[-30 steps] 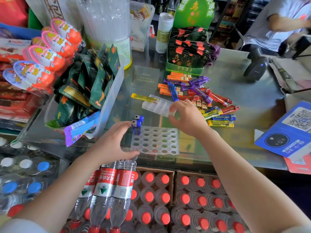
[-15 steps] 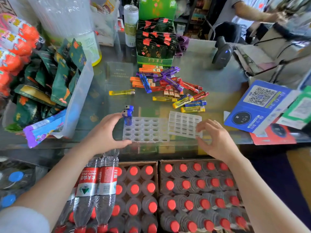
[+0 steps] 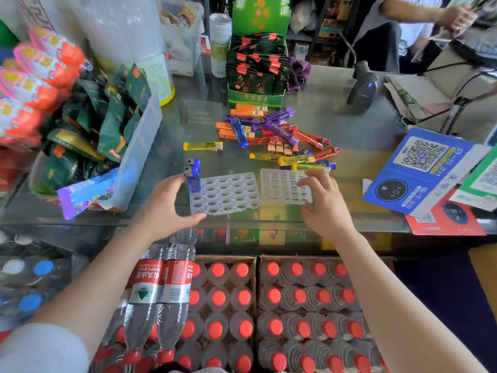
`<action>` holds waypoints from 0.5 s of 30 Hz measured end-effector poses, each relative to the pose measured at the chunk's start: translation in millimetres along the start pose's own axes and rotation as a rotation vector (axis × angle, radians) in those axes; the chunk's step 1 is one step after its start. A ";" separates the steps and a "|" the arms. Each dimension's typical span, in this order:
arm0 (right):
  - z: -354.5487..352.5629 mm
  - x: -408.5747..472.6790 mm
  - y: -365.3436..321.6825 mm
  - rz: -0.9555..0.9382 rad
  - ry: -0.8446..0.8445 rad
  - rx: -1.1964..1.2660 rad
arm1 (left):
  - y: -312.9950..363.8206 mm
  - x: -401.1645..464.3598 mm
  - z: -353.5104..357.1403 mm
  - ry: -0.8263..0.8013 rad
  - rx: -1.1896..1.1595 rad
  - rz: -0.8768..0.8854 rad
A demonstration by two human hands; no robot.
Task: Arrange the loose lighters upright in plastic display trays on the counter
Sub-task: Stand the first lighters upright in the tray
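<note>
Left hand cups the near-left corner of the round-hole tray, thumb along the front edge and fingers curved up its left side by the two blue lighters that stand upright in the far-left holes. Right hand hovers at the right end of the square-cell tray, fingers spread and loosely bent; whether the tips actually touch the plastic I cannot tell, and it grips nothing. Both trays sit side by side, edges touching or nearly so, near the front of the glass counter.

Only the head view to work from. Those trays look like thin, translucent moulded plastic: light, a bit flexible, and likely to skate on smooth glass, so pinning an edge while loading seems wise. Beyond them lies the loose pile of lighters, orange, purple, red, blue and clear yellow, with one yellow lighter lying apart to the left. They are small, hard, glossy bodies with metal heads; light and slick, I'd judge, best pinched across the flat sides around mid-body and dropped base-first. An upright one probably tips easily until its base seats in a hole.

Around the work: a barcode scanner, a blue QR placard, a green snack box, and red-capped water bottles below the counter.
</note>
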State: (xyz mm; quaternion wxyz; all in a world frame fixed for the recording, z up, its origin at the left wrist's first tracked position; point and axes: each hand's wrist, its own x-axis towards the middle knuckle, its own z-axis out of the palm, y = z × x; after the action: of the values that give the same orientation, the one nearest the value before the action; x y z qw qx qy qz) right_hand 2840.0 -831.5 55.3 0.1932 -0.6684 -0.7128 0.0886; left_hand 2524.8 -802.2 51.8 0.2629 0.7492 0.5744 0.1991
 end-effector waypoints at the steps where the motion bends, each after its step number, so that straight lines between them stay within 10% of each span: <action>1: 2.6 4.2 -6.9 -0.016 0.033 0.003 | -1.1 -1.5 -2.1 -0.005 -0.003 -0.003; 9: 13.3 46.1 -6.9 0.321 0.249 0.105 | -1.0 -1.3 -10.2 -0.128 -0.005 0.049; 15: 11.4 50.9 3.6 0.188 0.152 0.090 | 4.7 7.2 -2.9 -0.175 -0.030 0.098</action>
State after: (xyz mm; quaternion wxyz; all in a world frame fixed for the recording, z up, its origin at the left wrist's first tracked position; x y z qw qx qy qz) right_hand 2837.2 -779.5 51.6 0.2674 -0.7276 -0.6257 0.0870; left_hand 2528.5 -795.8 57.0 0.3128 0.7871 0.5087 0.1542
